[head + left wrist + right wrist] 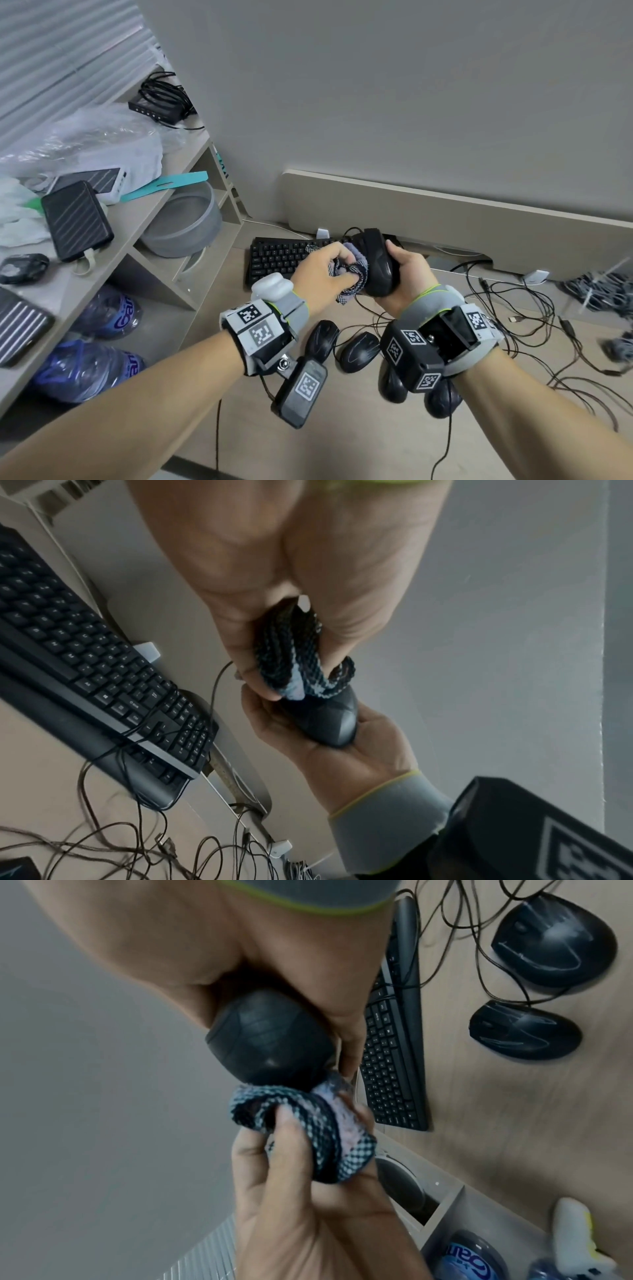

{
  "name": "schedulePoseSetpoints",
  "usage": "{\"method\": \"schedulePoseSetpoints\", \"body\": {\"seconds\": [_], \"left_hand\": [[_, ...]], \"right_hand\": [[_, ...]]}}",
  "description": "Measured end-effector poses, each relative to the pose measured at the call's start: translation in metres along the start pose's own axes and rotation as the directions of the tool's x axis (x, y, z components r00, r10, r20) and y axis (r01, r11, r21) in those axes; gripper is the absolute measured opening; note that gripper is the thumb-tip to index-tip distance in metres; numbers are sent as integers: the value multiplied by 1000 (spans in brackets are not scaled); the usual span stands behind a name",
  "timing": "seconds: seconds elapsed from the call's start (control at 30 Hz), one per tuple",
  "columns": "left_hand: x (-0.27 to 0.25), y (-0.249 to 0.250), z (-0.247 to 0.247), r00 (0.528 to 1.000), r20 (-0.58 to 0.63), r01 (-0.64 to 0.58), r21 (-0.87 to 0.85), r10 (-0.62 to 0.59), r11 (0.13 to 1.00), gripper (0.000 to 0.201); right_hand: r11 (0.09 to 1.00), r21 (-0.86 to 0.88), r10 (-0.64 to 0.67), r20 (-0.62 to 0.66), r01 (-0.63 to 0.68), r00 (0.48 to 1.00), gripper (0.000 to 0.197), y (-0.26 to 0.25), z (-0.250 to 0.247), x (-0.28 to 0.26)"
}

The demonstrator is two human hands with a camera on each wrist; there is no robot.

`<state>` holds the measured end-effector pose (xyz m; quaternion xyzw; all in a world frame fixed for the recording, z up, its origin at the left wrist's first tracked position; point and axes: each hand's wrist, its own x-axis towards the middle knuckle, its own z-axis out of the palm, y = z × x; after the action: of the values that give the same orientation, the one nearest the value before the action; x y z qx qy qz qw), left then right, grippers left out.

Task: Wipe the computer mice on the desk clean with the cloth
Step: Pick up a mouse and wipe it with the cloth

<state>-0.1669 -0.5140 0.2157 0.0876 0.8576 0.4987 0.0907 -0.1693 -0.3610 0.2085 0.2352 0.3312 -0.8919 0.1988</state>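
Head | shelf cubby (191,294): grey round bin (185,222) | lower cubby: blue bottles (102,315)

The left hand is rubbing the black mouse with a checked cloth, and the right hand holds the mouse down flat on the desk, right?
Not quite. The right hand holds the black computer mouse up in the air, above the wooden desk, as the head view shows. The left hand does rub it with the checked cloth.

Grey, lime-edged wrist straps (419,301) with black-and-white marker-tagged camera blocks (262,329).
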Motion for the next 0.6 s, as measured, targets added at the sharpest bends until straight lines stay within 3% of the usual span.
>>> {"method": "schedulePoseSetpoints", "body": {"seconds": [0.1, 0.23, 0.3, 0.43, 0.5, 0.6], "left_hand": [[1, -1, 0, 996, -79, 40, -87, -47, 995, 16], [4, -7, 4, 979, -110, 145, -220, -172, 965, 43], [5, -8, 6, 982, -110, 133, -169, -152, 977, 43], [3, -7, 7, 982, -153, 86, -170, -113, 982, 16], [-2, -5, 9, 985, -142, 73, -159, -97, 985, 19], [-12, -5, 13, 997, -18, 72, -207, -78, 976, 28]], "right_hand": [[1000, -31, -3, -4, 3, 1000, 42, 1, -1, 5], [998, -61, -33, 26, 34, 999, 41, 12, -4, 11], [996, -75, -42, 76, 48, 996, 40, 15, -6, 13], [992, -115, -29, 201, 52, 979, 45, 7, -8, 10], [989, -126, -57, 187, 82, 981, 49, 3, -9, 10], [983, -143, -88, 162, 111, 983, 53, -5, -10, 12]]}}
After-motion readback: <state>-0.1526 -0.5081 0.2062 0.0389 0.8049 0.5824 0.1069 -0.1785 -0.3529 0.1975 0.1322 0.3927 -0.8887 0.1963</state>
